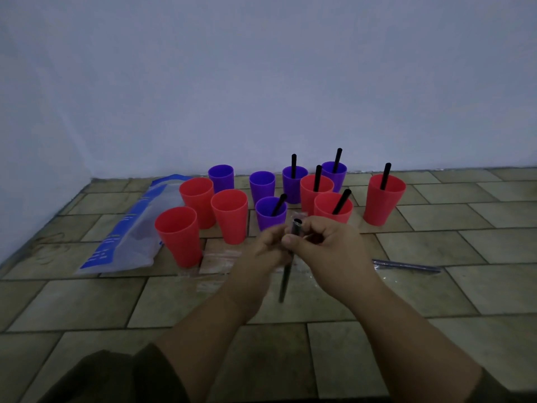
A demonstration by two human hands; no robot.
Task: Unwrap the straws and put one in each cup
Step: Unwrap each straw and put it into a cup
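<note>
Several red and purple cups stand on the tiled floor. The cups on the right, such as a red cup [383, 199] and a purple cup [270, 213], each hold a black straw. The left ones, like the near red cup [178, 235], hold none. Both hands meet in front of the cups around a black straw [286, 279] still partly in clear wrapper. My right hand [325, 245] pinches its upper end near the top. My left hand [266, 251], blurred, grips the straw just below. Wrapped straws [406, 266] lie on the floor at the right.
A clear and blue plastic bag [128, 234] lies left of the cups. Clear discarded wrappers [216, 264] lie on the tiles under my hands. A pale wall rises right behind the cups. Bare tiles stretch toward me and to the right.
</note>
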